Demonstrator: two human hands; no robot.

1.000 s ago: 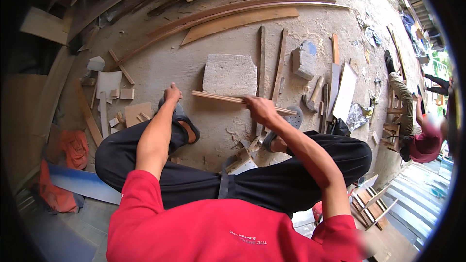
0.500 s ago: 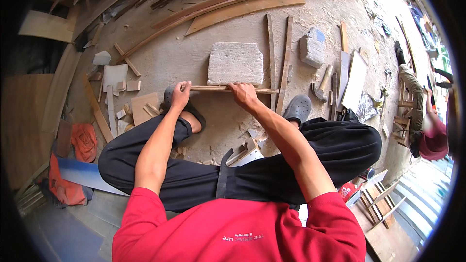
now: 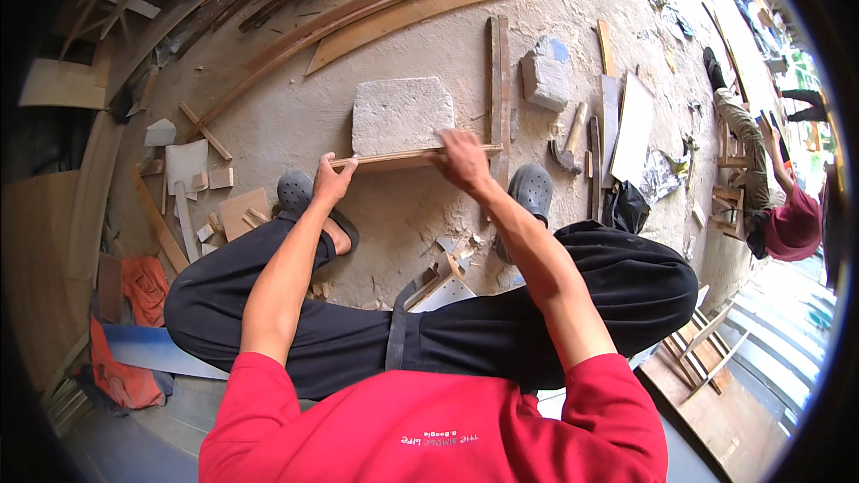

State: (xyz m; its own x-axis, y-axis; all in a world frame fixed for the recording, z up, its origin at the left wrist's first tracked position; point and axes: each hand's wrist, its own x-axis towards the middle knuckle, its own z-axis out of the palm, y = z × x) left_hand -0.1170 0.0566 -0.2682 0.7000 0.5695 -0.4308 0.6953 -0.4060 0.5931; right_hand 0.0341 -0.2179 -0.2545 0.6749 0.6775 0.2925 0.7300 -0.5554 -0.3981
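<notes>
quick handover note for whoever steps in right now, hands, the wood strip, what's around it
Left hand: gripping the left end of the thin wooden strip.
Right hand: pressed down on the strip toward its right end.
Strip: lies level in front of the flat stone slab, along its near edge, on the dusty ground.
Nearby: a hammer to the right of the strip, a stone block beyond it, a long dark plank crossing the strip's right end, wood offcuts at the left.
Done or left: the picture shows only the strip held steady in both hands; whether it is being sanded or shaped I cannot tell.
</notes>
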